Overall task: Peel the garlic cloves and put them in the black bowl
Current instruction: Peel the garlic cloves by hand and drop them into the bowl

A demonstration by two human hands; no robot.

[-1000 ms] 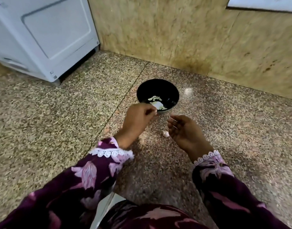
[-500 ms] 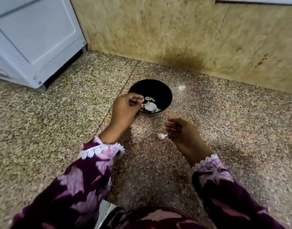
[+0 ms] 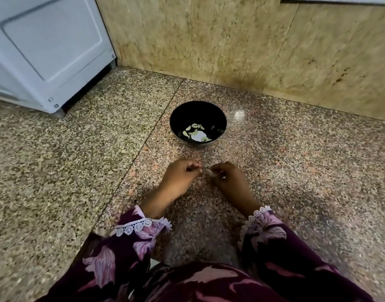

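1. We take the black bowl (image 3: 198, 124) as our landmark; it stands on the speckled stone floor (image 3: 78, 171), near the tan wall (image 3: 230, 40) behind it
2. Just on our side of the bowl, the left hand (image 3: 180, 177) and the right hand (image 3: 228, 178) meet low over the floor, fingertips almost touching
3. The fingers of both hands are curled in narrow; a small pale garlic clove (image 3: 211, 173) shows at the right fingertips, and we judge the right hand pinches it, though blur keeps us from being sure. Whether the left fingers hold anything we cannot tell
4. Handling, as we judge it: a clove is light, firm and small, its skin thin, dry and easily torn, and once bare it turns slippery. We would pinch it at its sides and tear the skin from the pointed tip
5. Count: one bowl; inside it roughly six peeled cloves (image 3: 195, 126) beside one white scrap (image 3: 199, 136) that we cannot identify; one clove at the hands
6. A white appliance (image 3: 50, 46) stands well to the left of the bowl, against the wall
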